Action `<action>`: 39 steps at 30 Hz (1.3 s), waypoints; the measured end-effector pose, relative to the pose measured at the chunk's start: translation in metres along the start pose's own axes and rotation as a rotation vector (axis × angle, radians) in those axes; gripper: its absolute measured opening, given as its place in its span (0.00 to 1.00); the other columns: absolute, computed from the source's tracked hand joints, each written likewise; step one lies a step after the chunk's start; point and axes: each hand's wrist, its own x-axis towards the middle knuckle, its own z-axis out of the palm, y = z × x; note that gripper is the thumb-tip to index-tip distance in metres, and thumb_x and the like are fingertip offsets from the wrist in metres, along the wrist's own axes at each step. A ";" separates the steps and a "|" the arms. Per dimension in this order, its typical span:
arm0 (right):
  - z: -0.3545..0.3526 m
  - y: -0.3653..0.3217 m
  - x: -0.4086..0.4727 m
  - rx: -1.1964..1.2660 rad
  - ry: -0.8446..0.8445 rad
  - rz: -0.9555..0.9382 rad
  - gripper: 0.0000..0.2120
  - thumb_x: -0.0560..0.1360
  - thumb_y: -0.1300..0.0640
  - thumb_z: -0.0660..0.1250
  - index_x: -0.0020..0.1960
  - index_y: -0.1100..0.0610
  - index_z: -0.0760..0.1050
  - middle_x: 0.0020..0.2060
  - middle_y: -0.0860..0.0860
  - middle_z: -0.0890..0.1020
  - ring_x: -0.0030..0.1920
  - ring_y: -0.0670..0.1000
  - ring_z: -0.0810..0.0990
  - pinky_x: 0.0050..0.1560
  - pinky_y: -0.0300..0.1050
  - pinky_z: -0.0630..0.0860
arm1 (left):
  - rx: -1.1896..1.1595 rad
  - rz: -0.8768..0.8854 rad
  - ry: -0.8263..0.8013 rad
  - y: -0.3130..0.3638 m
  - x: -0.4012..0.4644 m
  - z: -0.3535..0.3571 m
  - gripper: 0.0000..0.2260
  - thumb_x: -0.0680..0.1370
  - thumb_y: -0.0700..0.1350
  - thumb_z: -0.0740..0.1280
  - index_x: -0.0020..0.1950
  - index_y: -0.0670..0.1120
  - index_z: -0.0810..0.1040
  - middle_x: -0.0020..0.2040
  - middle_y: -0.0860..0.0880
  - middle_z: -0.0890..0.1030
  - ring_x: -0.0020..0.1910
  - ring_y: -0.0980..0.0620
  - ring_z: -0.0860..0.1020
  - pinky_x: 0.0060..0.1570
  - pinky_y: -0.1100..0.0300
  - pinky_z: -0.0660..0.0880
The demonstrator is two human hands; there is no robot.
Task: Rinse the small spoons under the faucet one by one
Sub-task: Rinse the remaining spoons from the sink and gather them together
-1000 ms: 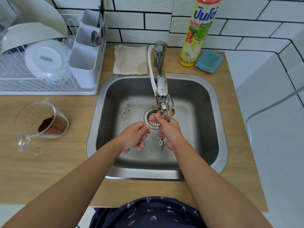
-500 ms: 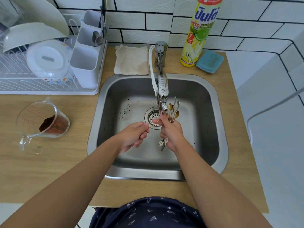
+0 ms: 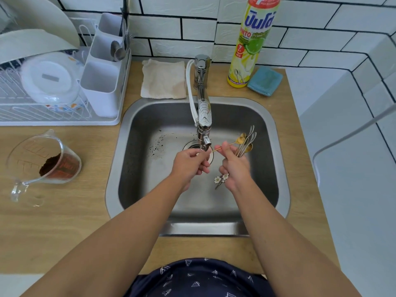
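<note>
Over the sink [image 3: 128, 168], the right hand [image 3: 235, 168] grips a bundle of small spoons [image 3: 246, 144], bowls pointing far and right, flowered handle ends toward the near rim. Its fingertips also pinch a gold spoon [image 3: 233, 142] lying left-to-right, bowl rightward. The left hand [image 3: 188, 163], fingers curled just below the faucet [image 3: 203, 116] spout, meets that spoon's handle tip; whether it grips it I cannot tell

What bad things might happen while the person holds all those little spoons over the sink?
The right hand grips a whole bunch of small spoons while also pinching one thin gold spoon. Wet spoons are slippery, so one might slide out and drop into the sink, maybe near the drain. Also, the gold spoon sits beside the faucet nozzle rather than under it, so it might not get properly rinsed.
</note>
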 end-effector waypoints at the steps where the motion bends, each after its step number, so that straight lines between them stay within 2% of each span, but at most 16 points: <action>1: 0.000 0.000 0.000 0.005 0.004 0.002 0.07 0.81 0.55 0.71 0.49 0.56 0.75 0.43 0.54 0.88 0.20 0.43 0.60 0.21 0.36 0.61 | -0.055 -0.030 -0.018 -0.001 0.001 0.000 0.09 0.79 0.48 0.71 0.43 0.44 0.81 0.34 0.46 0.83 0.28 0.54 0.82 0.26 0.66 0.71; 5: 0.003 0.002 -0.001 0.006 -0.006 0.003 0.06 0.81 0.55 0.70 0.49 0.56 0.75 0.46 0.56 0.88 0.20 0.43 0.61 0.21 0.36 0.62 | -0.434 -0.143 -0.234 -0.001 0.000 -0.011 0.09 0.84 0.41 0.62 0.56 0.39 0.80 0.50 0.42 0.87 0.49 0.49 0.86 0.43 0.63 0.81; 7: 0.005 0.003 -0.003 0.005 -0.013 0.001 0.06 0.81 0.56 0.70 0.46 0.55 0.77 0.46 0.56 0.88 0.21 0.43 0.62 0.21 0.36 0.62 | -0.434 -0.164 -0.242 0.001 0.001 -0.016 0.09 0.84 0.41 0.62 0.57 0.40 0.80 0.48 0.43 0.87 0.48 0.49 0.87 0.42 0.62 0.82; 9: 0.008 0.006 -0.005 -0.018 -0.006 0.013 0.08 0.80 0.55 0.72 0.44 0.53 0.76 0.45 0.55 0.88 0.21 0.44 0.62 0.22 0.37 0.61 | -0.259 -0.177 -0.118 0.005 0.004 -0.014 0.08 0.81 0.46 0.69 0.51 0.41 0.81 0.38 0.47 0.86 0.35 0.53 0.85 0.33 0.63 0.80; 11: 0.011 0.010 -0.007 -0.034 0.018 0.035 0.10 0.78 0.54 0.75 0.45 0.53 0.74 0.44 0.56 0.88 0.22 0.44 0.61 0.22 0.38 0.61 | -0.064 -0.168 0.039 0.008 0.008 -0.011 0.12 0.76 0.51 0.75 0.43 0.43 0.80 0.28 0.50 0.80 0.22 0.56 0.75 0.23 0.64 0.72; 12: 0.012 0.011 -0.008 -0.044 0.035 0.037 0.11 0.77 0.53 0.75 0.46 0.53 0.73 0.44 0.57 0.89 0.22 0.45 0.61 0.22 0.38 0.62 | 0.011 -0.134 0.078 0.008 0.010 -0.010 0.13 0.75 0.53 0.76 0.40 0.45 0.80 0.26 0.50 0.77 0.19 0.56 0.69 0.21 0.65 0.67; 14: 0.013 0.011 -0.008 -0.059 0.073 0.027 0.11 0.77 0.53 0.76 0.45 0.53 0.74 0.45 0.58 0.89 0.23 0.45 0.63 0.22 0.38 0.63 | 0.216 0.032 0.077 0.007 0.009 -0.010 0.14 0.74 0.54 0.76 0.32 0.52 0.79 0.26 0.53 0.74 0.22 0.55 0.67 0.23 0.65 0.65; 15: 0.013 0.009 -0.007 -0.059 0.091 0.019 0.10 0.77 0.52 0.75 0.44 0.53 0.75 0.45 0.57 0.89 0.24 0.46 0.66 0.22 0.38 0.62 | 0.391 0.148 0.050 0.007 0.008 -0.011 0.12 0.76 0.53 0.74 0.34 0.54 0.80 0.28 0.55 0.76 0.26 0.56 0.70 0.26 0.65 0.66; 18: 0.011 0.004 -0.003 -0.062 0.126 0.006 0.09 0.78 0.52 0.75 0.42 0.53 0.79 0.44 0.55 0.89 0.26 0.45 0.71 0.23 0.38 0.62 | 0.873 0.441 -0.058 0.002 0.004 -0.018 0.09 0.84 0.47 0.62 0.49 0.45 0.80 0.39 0.55 0.75 0.41 0.51 0.75 0.35 0.61 0.62; 21: 0.015 0.005 -0.004 -0.054 0.112 0.021 0.08 0.77 0.52 0.75 0.41 0.53 0.81 0.42 0.53 0.89 0.21 0.43 0.67 0.22 0.38 0.61 | 0.958 0.447 -0.020 0.003 0.002 -0.021 0.15 0.86 0.49 0.55 0.47 0.47 0.78 0.36 0.58 0.73 0.40 0.49 0.73 0.37 0.59 0.59; 23: 0.019 0.006 -0.005 -0.046 0.100 0.044 0.08 0.77 0.52 0.75 0.43 0.55 0.82 0.42 0.53 0.89 0.20 0.42 0.67 0.21 0.37 0.61 | 0.930 0.344 -0.021 0.003 0.004 -0.019 0.18 0.86 0.51 0.54 0.40 0.51 0.75 0.32 0.56 0.76 0.38 0.50 0.75 0.39 0.57 0.63; 26: 0.019 0.005 -0.003 -0.050 0.111 0.049 0.08 0.77 0.52 0.76 0.42 0.55 0.82 0.43 0.54 0.89 0.21 0.41 0.68 0.21 0.37 0.61 | 0.584 0.160 -0.041 0.009 0.007 -0.016 0.19 0.83 0.55 0.61 0.34 0.51 0.76 0.24 0.55 0.75 0.27 0.54 0.72 0.34 0.59 0.68; 28: 0.017 0.004 -0.002 -0.056 0.126 0.043 0.09 0.77 0.52 0.76 0.41 0.54 0.81 0.43 0.53 0.89 0.21 0.41 0.68 0.20 0.37 0.62 | 0.478 0.154 -0.129 0.010 0.008 -0.017 0.14 0.82 0.53 0.65 0.39 0.49 0.79 0.28 0.53 0.80 0.25 0.54 0.74 0.34 0.61 0.72; 31: 0.015 0.000 -0.001 -0.052 0.137 0.038 0.08 0.77 0.51 0.76 0.43 0.54 0.81 0.41 0.51 0.89 0.20 0.41 0.68 0.21 0.37 0.62 | 0.340 0.139 -0.261 0.006 0.005 -0.018 0.07 0.83 0.47 0.64 0.51 0.44 0.77 0.37 0.52 0.84 0.31 0.52 0.81 0.37 0.67 0.74; 37: 0.020 0.001 -0.003 -0.093 0.115 0.033 0.14 0.77 0.51 0.75 0.33 0.52 0.83 0.45 0.53 0.89 0.24 0.39 0.75 0.18 0.32 0.67 | 0.228 0.052 -0.148 -0.002 0.003 -0.019 0.19 0.83 0.57 0.62 0.42 0.44 0.79 0.28 0.46 0.79 0.23 0.50 0.74 0.31 0.59 0.73; 39: 0.020 0.000 -0.003 -0.089 0.120 0.037 0.13 0.77 0.51 0.75 0.35 0.52 0.84 0.45 0.53 0.89 0.24 0.40 0.74 0.19 0.33 0.67 | 0.144 0.008 -0.218 -0.003 0.002 -0.019 0.16 0.84 0.55 0.60 0.48 0.46 0.80 0.36 0.48 0.84 0.27 0.52 0.77 0.37 0.58 0.73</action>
